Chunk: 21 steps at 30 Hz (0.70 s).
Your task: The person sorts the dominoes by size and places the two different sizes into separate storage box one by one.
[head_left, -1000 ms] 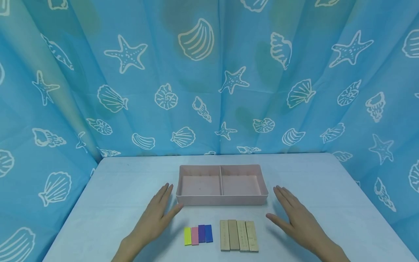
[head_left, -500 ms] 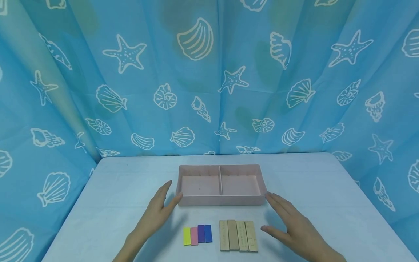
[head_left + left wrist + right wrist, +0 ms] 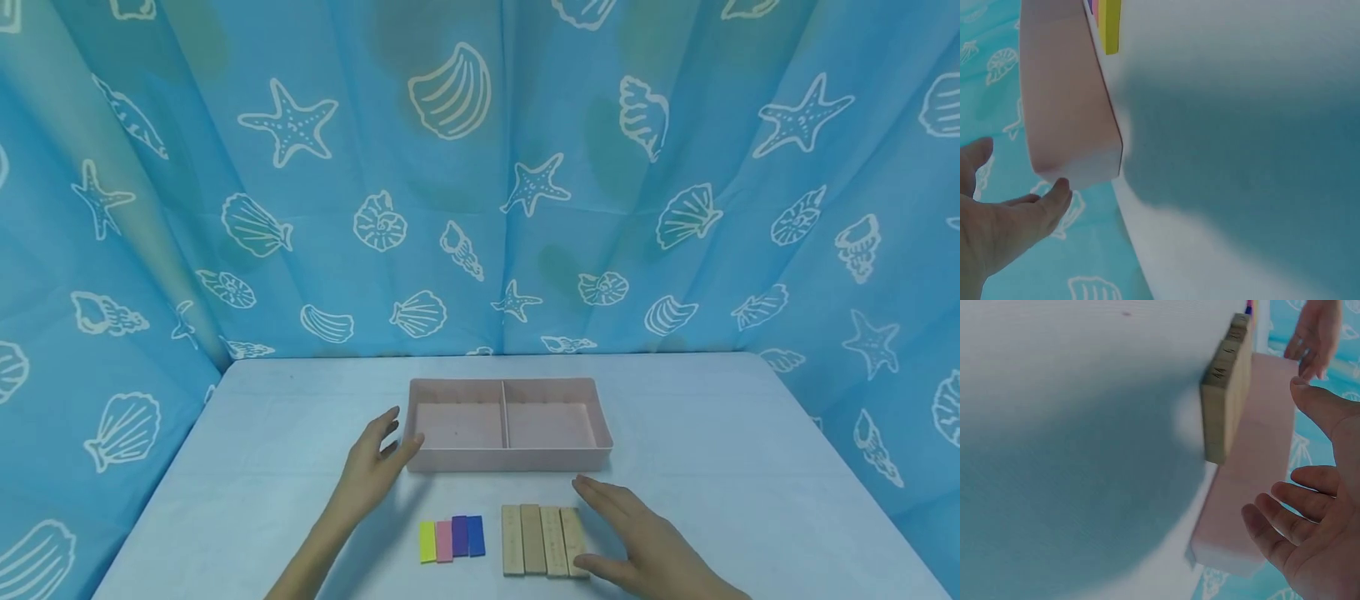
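Observation:
A pale pink box with one divider making two compartments stands on the table. My left hand is at its left front corner, thumb and fingers spread; whether it touches the box I cannot tell. In front of the box lie several wooden blocks side by side, numbers printed on their ends in the right wrist view. My right hand is beside these blocks, fingers apart, its thumb over the rightmost one and nothing gripped. Left of them is a row of smaller blocks: yellow, pink, purple and blue.
A white cloth covers the table. Behind and along both sides hangs a blue curtain with white shells and starfish. The box's front wall fills the upper left of the left wrist view.
My right hand has moved left and nearer, from beside the box's right end to the wooden blocks. My left hand has shifted slightly toward the box, its fingers bending a little. The blocks stay put.

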Tool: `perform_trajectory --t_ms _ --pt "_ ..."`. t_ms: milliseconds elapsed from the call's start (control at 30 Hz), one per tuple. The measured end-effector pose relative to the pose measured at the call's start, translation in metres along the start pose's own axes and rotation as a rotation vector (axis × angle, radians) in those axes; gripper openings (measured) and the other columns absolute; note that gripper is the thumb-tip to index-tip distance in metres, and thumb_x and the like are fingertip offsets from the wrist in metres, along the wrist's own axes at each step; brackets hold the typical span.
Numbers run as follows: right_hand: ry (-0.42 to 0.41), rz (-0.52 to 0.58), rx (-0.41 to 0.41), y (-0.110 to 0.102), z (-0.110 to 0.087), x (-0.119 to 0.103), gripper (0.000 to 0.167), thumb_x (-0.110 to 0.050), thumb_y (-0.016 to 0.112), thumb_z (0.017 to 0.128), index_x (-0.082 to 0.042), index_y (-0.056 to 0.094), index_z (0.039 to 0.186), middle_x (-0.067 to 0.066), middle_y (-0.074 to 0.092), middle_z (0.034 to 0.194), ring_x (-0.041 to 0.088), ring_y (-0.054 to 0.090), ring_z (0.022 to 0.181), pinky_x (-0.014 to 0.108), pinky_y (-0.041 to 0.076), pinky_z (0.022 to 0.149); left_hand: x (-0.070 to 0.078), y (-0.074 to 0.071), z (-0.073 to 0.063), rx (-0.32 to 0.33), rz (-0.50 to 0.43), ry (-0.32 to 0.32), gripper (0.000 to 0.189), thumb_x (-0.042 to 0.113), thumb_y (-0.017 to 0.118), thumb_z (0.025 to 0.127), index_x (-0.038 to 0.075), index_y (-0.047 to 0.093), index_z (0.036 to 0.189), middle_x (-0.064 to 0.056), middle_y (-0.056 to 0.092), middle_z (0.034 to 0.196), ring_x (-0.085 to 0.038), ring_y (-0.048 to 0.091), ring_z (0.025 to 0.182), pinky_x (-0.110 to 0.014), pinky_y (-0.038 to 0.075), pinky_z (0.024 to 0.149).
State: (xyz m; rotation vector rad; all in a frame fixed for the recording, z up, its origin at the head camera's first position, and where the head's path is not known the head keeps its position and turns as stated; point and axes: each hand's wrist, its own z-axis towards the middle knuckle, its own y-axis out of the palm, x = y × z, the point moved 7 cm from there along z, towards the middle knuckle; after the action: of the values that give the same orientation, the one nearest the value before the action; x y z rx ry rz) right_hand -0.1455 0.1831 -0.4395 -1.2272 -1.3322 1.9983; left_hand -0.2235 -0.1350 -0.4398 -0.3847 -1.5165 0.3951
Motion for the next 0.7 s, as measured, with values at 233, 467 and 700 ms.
perform_trajectory --t_ms 233,467,700 --pt "0.013 0.005 -0.055 0.014 0.001 0.004 0.081 -0.061 0.064 0.087 -0.007 0.047 0.146 0.007 0.052 0.142 0.027 0.054 0.123 0.048 0.053 0.093 -0.003 0.005 0.005 0.041 -0.048 -0.028 0.067 0.031 0.066 0.096 -0.004 0.04 0.146 -0.024 0.043 0.148 -0.04 0.045 0.134 -0.05 0.043 0.104" --pt "-0.031 -0.01 -0.058 0.023 0.0 0.008 0.079 -0.059 0.064 0.088 -0.004 0.05 0.142 0.009 0.053 0.141 0.026 0.055 0.118 0.046 0.055 0.09 -0.008 0.007 0.01 0.041 -0.091 -0.049 0.062 0.027 0.065 0.097 -0.006 0.042 0.144 -0.024 0.046 0.146 -0.04 0.046 0.133 -0.05 0.043 0.105" --pt "-0.153 -0.081 0.0 0.023 -0.001 0.005 0.074 -0.056 0.067 0.088 -0.004 0.053 0.139 0.012 0.055 0.138 0.025 0.055 0.115 0.042 0.056 0.087 -0.012 0.008 0.013 0.044 -0.17 -0.053 0.058 0.022 0.064 0.097 -0.008 0.043 0.142 -0.026 0.046 0.145 -0.041 0.043 0.135 -0.05 0.041 0.107"
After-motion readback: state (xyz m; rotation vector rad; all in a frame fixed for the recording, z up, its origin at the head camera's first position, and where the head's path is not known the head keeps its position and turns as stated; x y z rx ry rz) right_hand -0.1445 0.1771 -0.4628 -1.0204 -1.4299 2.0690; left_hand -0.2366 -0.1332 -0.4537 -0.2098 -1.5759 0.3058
